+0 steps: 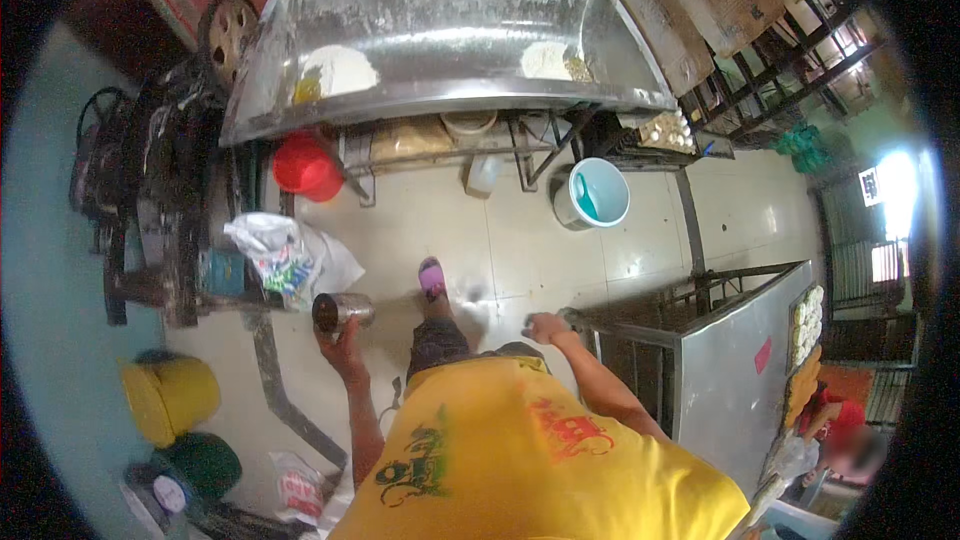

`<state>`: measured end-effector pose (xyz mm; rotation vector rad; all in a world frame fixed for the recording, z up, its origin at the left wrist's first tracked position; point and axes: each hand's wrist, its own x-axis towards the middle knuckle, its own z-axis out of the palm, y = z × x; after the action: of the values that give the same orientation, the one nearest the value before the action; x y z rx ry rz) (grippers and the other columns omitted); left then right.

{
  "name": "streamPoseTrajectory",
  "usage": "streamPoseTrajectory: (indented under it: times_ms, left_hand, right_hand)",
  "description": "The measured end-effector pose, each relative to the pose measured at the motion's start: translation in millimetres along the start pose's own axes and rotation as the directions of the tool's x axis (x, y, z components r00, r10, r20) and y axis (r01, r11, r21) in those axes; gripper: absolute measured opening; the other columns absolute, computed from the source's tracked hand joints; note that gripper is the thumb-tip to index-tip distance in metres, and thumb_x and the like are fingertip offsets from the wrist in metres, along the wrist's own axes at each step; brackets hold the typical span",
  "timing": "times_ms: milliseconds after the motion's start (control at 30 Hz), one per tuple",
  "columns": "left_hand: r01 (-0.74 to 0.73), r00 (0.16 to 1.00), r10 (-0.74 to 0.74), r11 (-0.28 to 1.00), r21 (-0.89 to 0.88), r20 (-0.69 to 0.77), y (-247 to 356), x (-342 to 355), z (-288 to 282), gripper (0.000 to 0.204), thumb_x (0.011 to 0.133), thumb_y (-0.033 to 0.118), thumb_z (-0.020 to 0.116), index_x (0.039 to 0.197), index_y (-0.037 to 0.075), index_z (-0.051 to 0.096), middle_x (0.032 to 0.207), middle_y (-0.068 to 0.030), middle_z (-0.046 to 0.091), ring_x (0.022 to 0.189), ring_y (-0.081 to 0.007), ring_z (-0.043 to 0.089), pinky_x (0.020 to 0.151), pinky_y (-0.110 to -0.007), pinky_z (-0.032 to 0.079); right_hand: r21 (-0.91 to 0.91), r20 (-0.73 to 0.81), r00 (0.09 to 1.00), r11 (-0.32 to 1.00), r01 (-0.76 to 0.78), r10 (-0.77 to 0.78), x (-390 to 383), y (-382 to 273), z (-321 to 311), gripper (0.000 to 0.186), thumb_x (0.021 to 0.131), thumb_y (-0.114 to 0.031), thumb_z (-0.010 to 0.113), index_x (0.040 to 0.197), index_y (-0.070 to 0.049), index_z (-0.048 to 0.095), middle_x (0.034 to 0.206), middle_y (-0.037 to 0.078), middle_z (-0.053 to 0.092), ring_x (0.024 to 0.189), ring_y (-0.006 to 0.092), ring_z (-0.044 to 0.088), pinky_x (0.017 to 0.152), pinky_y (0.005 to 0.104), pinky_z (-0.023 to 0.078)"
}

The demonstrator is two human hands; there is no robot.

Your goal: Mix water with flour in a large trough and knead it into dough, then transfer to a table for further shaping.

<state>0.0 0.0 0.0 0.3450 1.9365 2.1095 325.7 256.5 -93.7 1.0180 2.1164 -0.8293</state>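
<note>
One long, sloping-walled steel trough [430, 45] spans the floor ahead of you, with two white powdery heaps [345, 70] set well apart near its ends, perhaps so that each stays separate. To your right stands a grey metal-topped table [720, 390], a narrow walkway left before it. On the floor between you and the trough are a white printed sack [277, 255] on the left, a round red bucket [308, 168] partly under the trough, and a white bucket [567, 202] with a teal thing inside, seemingly kept within easy reach. Smaller is the shiny, cylindrical metal can [358, 311], off the floor in your left hand [345, 345], just beside the sack. Your fingers close around its side, likely leaving the mouth clear. Its dark mouth faces left in the view and its long axis runs left to right; whether it is truly upright or tilted, you cannot tell. Your right hand [547, 328] hangs near the table's corner, fingers loosely bent; whether it holds anything is unclear.
</note>
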Motion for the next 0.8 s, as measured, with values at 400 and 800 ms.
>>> streamPoseTrajectory:
  times_ms: [400, 800]
  left_hand:
    - [-0.026, 0.960, -0.004, 0.994, 0.103, 0.282, 13, 269, 147, 0.071, 0.079, 0.015, 0.086, 0.139, 0.003, 0.050, 0.129, -0.0086, 0.057, 0.113, -0.0193, 0.058, 0.097, -0.036, 0.048]
    - [-0.167, 0.919, 0.059, 0.954, 0.249, 0.390, 44, 293, 268, 0.085, 0.077, 0.006, 0.086, 0.148, 0.002, 0.040, 0.144, -0.0125, 0.049, 0.126, -0.0224, 0.053, 0.106, -0.037, 0.044]
  right_hand:
    - [0.930, -0.275, 0.768, 0.364, 0.058, 0.579, 85, 96, -42, 0.026, 0.094, -0.025, 0.059, 0.102, -0.003, 0.070, 0.081, 0.005, 0.068, 0.061, 0.0118, 0.060, 0.056, 0.0277, 0.050]
    - [0.924, 0.123, 0.837, 0.246, -0.293, 0.533, 97, 58, -17, 0.038, 0.090, -0.034, 0.065, 0.112, -0.003, 0.068, 0.088, 0.010, 0.070, 0.063, 0.0194, 0.063, 0.049, 0.0344, 0.048]
